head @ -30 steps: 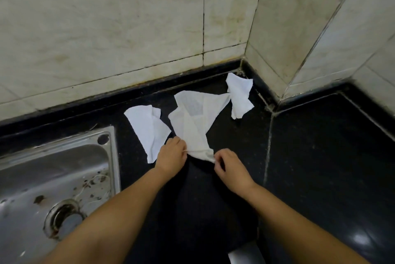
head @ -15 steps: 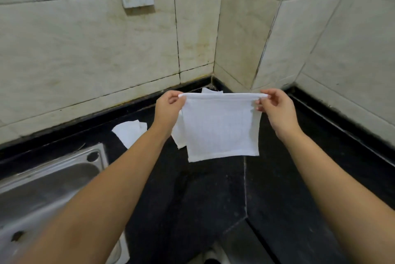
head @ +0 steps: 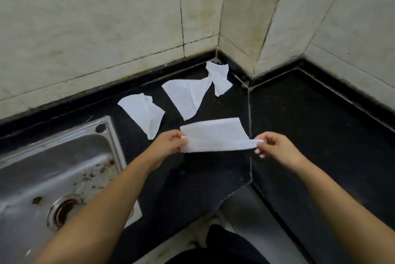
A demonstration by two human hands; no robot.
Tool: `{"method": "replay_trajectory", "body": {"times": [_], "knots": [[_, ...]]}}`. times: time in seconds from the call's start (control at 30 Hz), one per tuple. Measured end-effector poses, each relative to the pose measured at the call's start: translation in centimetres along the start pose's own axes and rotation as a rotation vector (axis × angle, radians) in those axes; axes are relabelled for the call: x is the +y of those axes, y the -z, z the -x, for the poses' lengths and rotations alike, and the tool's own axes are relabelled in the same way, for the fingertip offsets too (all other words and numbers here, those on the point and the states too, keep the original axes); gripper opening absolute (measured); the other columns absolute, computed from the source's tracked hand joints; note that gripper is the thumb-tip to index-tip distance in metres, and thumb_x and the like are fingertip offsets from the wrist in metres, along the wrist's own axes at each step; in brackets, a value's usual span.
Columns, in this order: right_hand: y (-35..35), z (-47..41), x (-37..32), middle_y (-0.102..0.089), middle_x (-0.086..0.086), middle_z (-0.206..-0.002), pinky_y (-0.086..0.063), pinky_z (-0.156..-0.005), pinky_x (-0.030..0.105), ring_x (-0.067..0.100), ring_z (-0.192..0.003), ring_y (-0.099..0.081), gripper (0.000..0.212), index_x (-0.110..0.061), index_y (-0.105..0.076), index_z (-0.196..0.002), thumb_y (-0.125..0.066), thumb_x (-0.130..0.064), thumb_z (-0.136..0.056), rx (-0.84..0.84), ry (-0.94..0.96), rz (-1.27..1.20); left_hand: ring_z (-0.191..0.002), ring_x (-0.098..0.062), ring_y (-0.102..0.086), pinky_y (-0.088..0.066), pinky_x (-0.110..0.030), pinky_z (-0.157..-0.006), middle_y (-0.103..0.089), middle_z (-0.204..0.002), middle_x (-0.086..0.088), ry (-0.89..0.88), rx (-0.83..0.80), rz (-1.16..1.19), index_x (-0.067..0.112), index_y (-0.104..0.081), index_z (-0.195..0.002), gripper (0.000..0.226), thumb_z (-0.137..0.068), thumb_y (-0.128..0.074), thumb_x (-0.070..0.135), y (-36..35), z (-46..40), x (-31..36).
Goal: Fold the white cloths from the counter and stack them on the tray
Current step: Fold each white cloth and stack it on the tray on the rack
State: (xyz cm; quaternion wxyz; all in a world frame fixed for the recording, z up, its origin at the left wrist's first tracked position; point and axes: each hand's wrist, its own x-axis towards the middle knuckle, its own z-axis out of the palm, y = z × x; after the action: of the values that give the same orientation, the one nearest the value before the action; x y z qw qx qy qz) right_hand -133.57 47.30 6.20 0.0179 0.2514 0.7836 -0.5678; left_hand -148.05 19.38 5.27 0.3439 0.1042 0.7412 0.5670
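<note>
First fold underway: the left hand [head: 168, 143] and right hand [head: 272, 146] each pinch an end of the white cloth [head: 215, 137], doubled over low above the black tabletop [head: 310, 135]. Next, I'd say, halve it again, edges matched. Count: one held, three loose cloths [head: 188, 98] behind. Tray unseen.
</note>
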Motion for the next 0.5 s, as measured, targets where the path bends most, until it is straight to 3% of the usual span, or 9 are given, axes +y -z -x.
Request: {"method": "replay_trajectory", "body": {"times": [0.1, 0.2, 0.37, 0.5], "knots": [[-0.9, 1.1, 3.0, -0.062, 0.007, -0.072, -0.044, -0.05, 0.013, 0.009, -0.064, -0.057, 0.016, -0.009, -0.065, -0.089, -0.052, 0.001, -0.092, -0.116, -0.113, 0.119, -0.083, -0.013, -0.061, -0.053, -0.03, -0.086, -0.064, -0.087, -0.006, 0.149, -0.085, -0.065, 0.012, -0.063, -0.087, 0.005, -0.09, -0.06, 0.01, -0.1, 1.2, -3.6], [-0.9, 0.4, 3.4, -0.063, 0.004, -0.071, -0.041, -0.057, 0.019, 0.009, -0.064, -0.056, 0.014, -0.012, -0.066, -0.089, -0.055, -0.005, -0.092, -0.124, -0.149, 0.164, -0.08, -0.011, -0.06, -0.053, -0.027, -0.081, -0.064, -0.084, -0.003, 0.203, -0.067, -0.088, 0.012, -0.064, -0.087, 0.006, -0.091, -0.06, 0.012, -0.2, 1.0, -4.9], [-1.4, -5.1, 1.5, -0.064, 0.008, -0.077, -0.047, -0.073, 0.027, 0.016, -0.074, -0.059, 0.007, -0.014, -0.065, -0.09, -0.058, -0.012, -0.091, -0.036, -0.122, 0.213, -0.078, -0.011, -0.058, -0.048, -0.025, -0.074, -0.064, -0.084, 0.0, 0.128, 0.189, -0.222, 0.017, -0.063, -0.082, 0.008, -0.09, -0.06, 0.017, 0.4, -3.1, -3.9], [-2.7, -9.2, 0.7, -0.06, 0.0, -0.085, -0.042, -0.062, 0.02, 0.01, -0.075, -0.055, 0.006, -0.017, -0.061, -0.09, -0.056, -0.015, -0.091, 0.028, -0.095, 0.316, -0.076, -0.014, -0.053, -0.041, -0.022, -0.066, -0.06, -0.081, -0.001, 0.104, 0.317, -0.454, 0.015, -0.06, -0.082, 0.009, -0.09, -0.058, 0.02, 0.4, -6.9, -3.4]]}}
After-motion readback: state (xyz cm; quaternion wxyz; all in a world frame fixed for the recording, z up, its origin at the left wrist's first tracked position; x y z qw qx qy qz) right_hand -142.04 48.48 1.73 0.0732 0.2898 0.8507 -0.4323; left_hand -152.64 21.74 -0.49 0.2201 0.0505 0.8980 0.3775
